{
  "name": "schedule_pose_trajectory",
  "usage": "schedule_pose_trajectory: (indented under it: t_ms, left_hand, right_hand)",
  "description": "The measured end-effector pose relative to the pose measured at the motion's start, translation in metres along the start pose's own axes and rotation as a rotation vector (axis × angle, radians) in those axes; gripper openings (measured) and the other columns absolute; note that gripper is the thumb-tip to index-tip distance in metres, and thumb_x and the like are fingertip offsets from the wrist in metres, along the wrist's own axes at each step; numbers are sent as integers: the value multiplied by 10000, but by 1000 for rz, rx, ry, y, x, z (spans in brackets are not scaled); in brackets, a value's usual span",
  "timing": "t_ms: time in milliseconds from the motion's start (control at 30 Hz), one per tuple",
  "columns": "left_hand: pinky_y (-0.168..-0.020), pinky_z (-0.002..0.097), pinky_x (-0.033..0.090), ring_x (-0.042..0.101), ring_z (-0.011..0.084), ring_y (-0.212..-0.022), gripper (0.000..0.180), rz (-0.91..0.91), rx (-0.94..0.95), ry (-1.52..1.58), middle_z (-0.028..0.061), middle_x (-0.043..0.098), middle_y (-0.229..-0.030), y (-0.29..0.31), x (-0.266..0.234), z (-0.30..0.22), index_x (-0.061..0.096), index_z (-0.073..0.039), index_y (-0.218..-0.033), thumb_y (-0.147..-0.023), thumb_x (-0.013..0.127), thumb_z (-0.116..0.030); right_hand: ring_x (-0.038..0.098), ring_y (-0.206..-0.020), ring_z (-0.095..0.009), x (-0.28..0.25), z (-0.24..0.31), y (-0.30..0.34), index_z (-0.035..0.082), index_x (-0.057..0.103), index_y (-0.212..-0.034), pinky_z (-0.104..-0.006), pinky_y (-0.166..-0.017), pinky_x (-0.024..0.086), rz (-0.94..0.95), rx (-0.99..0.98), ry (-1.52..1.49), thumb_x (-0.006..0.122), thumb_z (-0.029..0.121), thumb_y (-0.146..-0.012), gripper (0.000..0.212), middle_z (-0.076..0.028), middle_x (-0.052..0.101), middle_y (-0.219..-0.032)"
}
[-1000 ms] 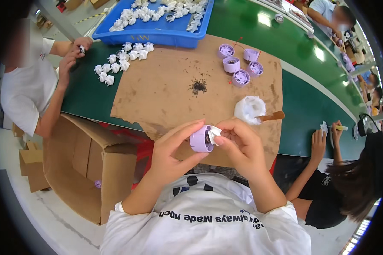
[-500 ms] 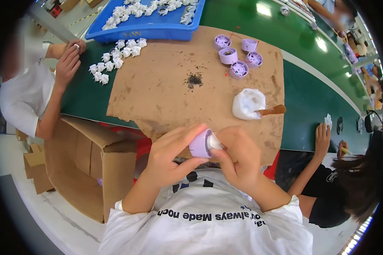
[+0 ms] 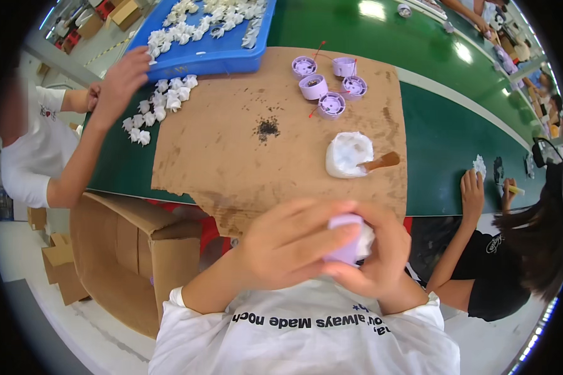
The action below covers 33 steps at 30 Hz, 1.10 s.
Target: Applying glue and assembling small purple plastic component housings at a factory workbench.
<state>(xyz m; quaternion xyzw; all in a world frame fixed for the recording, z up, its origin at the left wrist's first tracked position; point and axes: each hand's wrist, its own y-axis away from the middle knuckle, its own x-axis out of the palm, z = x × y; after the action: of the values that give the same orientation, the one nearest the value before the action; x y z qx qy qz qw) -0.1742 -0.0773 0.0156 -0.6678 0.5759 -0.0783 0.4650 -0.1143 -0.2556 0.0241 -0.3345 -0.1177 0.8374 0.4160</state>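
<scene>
A short purple plastic cylinder (image 3: pixel 341 250) is held between both hands in front of my chest, above the near edge of the cardboard. My left hand (image 3: pixel 284 244) wraps its fingers over the cylinder's left side. A white piece (image 3: pixel 365 242) sits at the cylinder's right end, partly hidden and blurred. Around that end curls my right hand (image 3: pixel 388 247), thumb below and fingers above. Beyond the hands stands a white tub of pale paste (image 3: pixel 336 164) with a brown wooden stick (image 3: pixel 381 161) in it.
Several purple cylinders with red wires (image 3: pixel 313 87) stand on the cardboard sheet (image 3: pixel 213 144), near scattered black bits (image 3: pixel 268 129). White star-like parts (image 3: pixel 159 112) lie beside a blue tray (image 3: pixel 213 67). An open carton (image 3: pixel 106 244) is at left. Co-workers sit on both sides.
My hands and the purple cylinder have shifted right and slightly down, with my left fingers now over it. The left co-worker's hand has moved to the blue tray. The view has shifted slightly.
</scene>
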Motion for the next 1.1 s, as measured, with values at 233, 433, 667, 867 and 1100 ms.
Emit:
schedule_pose_trajectory:
  t_ms: [233, 433, 667, 867, 1100]
  left_hand:
    - [-796, 355, 474, 616, 250, -950, 654, -85, -811, 47, 150, 636, -1057, -46, -11, 84, 518, -21, -1268, -781, 700, -417]
    - [-739, 336, 497, 643, 234, -840, 679, 20, -864, -331, 141, 667, -922, -71, 26, 155, 523, -13, -1248, -742, 731, -415]
    - [-726, 335, 494, 628, 218, -805, 525, -159, -741, -333, 114, 652, -945, -67, 26, 149, 606, -10, -1087, -676, 793, -278]
    - [-715, 297, 479, 581, 189, -821, 332, -275, -670, -239, 77, 577, -939, -38, 8, 98, 601, -40, -956, -693, 773, -149]
    - [-849, 284, 473, 590, 150, -971, 459, -334, -730, 132, 85, 574, -1087, 22, 3, 50, 501, -1, -1151, -744, 714, -15]
  right_hand:
    - [552, -884, -159, -64, -50, 11, -38, 514, -1176, -235, -723, 454, -784, 203, 245, 698, 326, -802, 553, -106, 522, -1113]
    - [582, -841, -300, -87, -137, 14, 33, 589, -1149, -356, -706, 464, -297, 572, 933, 747, 310, -746, 514, -141, 569, -900]
    - [515, -718, -232, -99, -103, 6, 26, 584, -1180, -339, -638, 430, -336, 559, 960, 757, 312, -737, 554, -80, 518, -825]
    - [396, -530, -81, -65, -42, -20, 5, 632, -969, -225, -492, 313, -189, 374, 290, 742, 89, -732, 275, -9, 439, -586]
    - [477, -506, -126, -34, -36, -47, 5, 639, -852, -236, -468, 352, -106, 300, 288, 690, 35, -774, 98, -50, 552, -619]
